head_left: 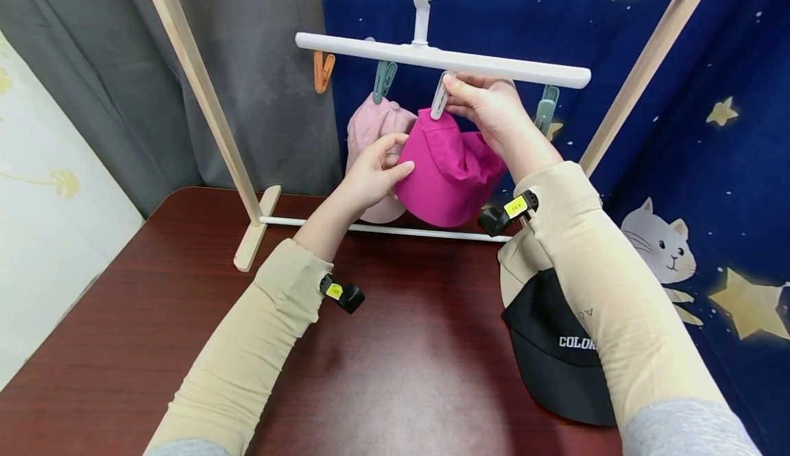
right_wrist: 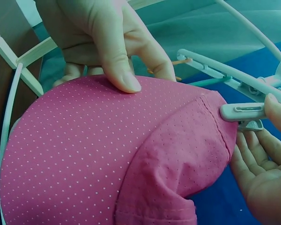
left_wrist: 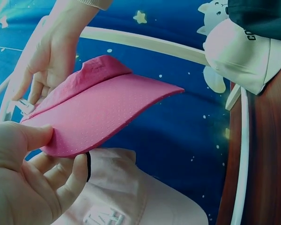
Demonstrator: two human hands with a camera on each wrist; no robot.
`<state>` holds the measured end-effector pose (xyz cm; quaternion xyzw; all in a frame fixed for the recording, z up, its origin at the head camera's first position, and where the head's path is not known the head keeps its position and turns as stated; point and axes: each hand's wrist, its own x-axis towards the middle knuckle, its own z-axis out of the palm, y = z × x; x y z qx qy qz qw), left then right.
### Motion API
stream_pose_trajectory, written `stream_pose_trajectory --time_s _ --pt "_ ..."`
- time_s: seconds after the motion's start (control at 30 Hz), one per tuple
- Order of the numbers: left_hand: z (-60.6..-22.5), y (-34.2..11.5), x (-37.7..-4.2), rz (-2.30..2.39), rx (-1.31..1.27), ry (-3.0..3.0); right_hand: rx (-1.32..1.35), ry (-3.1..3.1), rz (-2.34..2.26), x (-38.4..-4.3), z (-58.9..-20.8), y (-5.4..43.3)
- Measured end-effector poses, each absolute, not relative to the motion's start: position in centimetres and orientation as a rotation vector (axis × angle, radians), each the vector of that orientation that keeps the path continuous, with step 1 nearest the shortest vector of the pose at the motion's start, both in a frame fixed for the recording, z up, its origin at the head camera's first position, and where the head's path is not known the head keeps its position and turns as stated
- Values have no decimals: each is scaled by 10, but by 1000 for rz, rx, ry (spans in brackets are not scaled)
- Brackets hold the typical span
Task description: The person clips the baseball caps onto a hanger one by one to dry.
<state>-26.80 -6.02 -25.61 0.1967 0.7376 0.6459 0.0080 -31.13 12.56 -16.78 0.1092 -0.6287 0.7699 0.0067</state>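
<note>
A bright pink cap [head_left: 441,175] hangs below the white hanger [head_left: 469,64], its brim turned toward the head camera. My left hand [head_left: 373,171] pinches the brim's edge, thumb on top and fingers beneath, as the left wrist view also shows. At the cap's upper corner my right hand [head_left: 490,110] pinches a whitish clothespin [right_wrist: 243,111] between thumb and fingers. The clothespin's tip sits on the cap's fabric in the right wrist view. Behind the left hand a pale pink cap [head_left: 370,123] hangs from a green clothespin [head_left: 384,80].
An orange clothespin [head_left: 323,72] and another green clothespin [head_left: 546,108] hang at the hanger's two ends. The wooden rack [head_left: 197,79] stands on the dark red table [head_left: 395,346]. A black cap [head_left: 555,346] overlaps a beige cap [head_left: 515,264] at right, partly under the right sleeve.
</note>
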Motion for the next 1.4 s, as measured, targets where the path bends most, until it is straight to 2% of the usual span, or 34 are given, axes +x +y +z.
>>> stream_pose_trajectory --time_s 0.63,1.07,1.4 --pt "-264 -68 -274 2086 526 2286 340 -1980 2365 -309 -177 121" --pt "-272 -75 -275 2054 475 2351 385 -2269 1964 -304 -193 132" --pt "-282 -82 -274 2008 403 2397 421 -2292 1832 -305 -215 142"
